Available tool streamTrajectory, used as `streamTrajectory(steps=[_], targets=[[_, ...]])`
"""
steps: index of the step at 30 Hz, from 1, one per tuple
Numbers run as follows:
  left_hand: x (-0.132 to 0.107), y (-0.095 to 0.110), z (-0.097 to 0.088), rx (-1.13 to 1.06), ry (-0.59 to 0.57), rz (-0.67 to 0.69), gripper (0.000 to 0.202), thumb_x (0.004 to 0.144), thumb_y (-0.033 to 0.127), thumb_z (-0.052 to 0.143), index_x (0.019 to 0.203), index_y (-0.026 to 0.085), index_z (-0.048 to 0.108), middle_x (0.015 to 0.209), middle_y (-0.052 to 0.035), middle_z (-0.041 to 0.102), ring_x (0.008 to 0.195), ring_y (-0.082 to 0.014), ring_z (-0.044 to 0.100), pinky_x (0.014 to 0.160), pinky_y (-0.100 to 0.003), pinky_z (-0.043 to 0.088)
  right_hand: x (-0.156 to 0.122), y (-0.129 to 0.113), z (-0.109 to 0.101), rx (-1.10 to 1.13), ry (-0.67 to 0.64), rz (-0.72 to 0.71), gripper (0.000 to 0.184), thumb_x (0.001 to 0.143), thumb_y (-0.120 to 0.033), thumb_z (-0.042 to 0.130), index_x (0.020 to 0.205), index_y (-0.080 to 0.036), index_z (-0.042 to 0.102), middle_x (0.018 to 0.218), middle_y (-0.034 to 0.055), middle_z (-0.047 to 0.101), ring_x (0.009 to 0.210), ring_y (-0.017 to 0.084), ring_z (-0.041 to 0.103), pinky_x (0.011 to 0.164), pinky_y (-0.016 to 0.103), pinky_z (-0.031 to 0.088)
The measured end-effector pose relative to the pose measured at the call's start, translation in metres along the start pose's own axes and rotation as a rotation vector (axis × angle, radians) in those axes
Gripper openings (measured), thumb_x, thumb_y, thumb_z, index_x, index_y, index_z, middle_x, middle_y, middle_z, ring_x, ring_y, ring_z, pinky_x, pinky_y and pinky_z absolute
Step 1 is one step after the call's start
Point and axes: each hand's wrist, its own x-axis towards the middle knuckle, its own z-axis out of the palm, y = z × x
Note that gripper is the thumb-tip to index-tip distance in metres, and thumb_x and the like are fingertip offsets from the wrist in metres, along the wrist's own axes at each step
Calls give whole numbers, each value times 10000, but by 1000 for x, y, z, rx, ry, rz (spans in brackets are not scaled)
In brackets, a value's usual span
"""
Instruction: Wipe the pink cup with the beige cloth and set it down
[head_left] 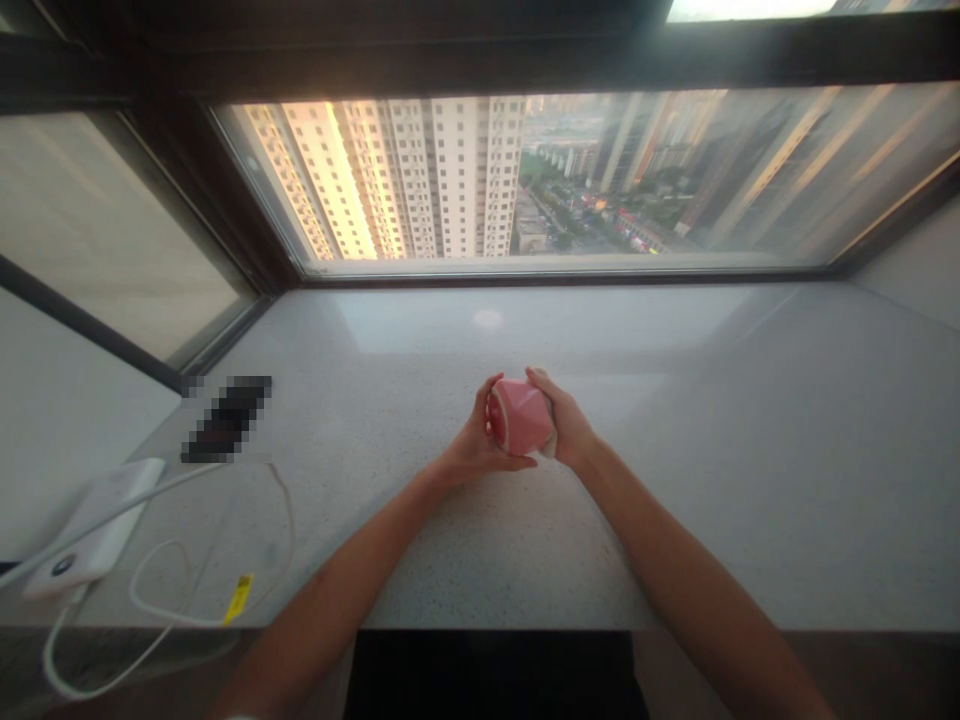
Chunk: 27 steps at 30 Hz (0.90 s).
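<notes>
A pink faceted object (520, 415), roughly ball-sized with a pale rim on its left side, is held above a speckled stone window ledge (675, 480). My left hand (474, 440) cups its left side with curled fingers. On the right side my right hand (567, 425) wraps around it, fingers over the top. Both hands meet at the middle of the ledge.
At the left lie a white power bank (97, 535) with a white cable (187, 590) looping off the front edge, and a dark pixelated phone-like item (227, 418). A wide window (525, 180) behind the ledge looks onto high-rise buildings.
</notes>
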Motion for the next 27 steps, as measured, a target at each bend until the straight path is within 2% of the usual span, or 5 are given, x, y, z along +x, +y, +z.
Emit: streamTrajectory(steps=[4,10,18,23,27], targets=[[0,-6,-4,329,80,210,1395,599,502,1049,1697,338,205,1816,-206,54,1677,-466,146,1274,-646,386,2,2,-2,-19,28,-36,440,844,-610,828,817,-247,580,696,-4,751,580,181,711,553,274,590],[-2,-2,-7,511,37,349,1266,768,459,966,1723,381,139,1765,-202,222,1636,-437,295,1295,-678,347,1,1,-2,73,73,58,395,818,-553,861,847,-227,640,726,-2,762,559,159,683,549,259,573],[-2,8,-10,756,-42,593,1016,869,305,896,1671,516,308,1838,-57,-15,1695,-460,108,1275,-748,356,-1,-2,0,128,13,190,362,886,-570,771,945,-216,720,817,48,803,595,178,707,513,264,559],[1,12,-22,934,-148,715,1041,872,298,893,1685,524,284,1849,-22,-75,1699,-481,34,1279,-765,344,-1,-3,-2,142,14,142,336,885,-542,791,855,-222,693,753,18,778,559,164,686,530,262,573],[4,16,-34,1054,-215,761,1010,895,157,834,1659,567,316,1854,16,-17,1708,-444,28,1302,-773,291,-1,-4,-2,152,-97,263,396,917,-587,728,964,-194,749,800,65,796,627,201,734,574,297,612]])
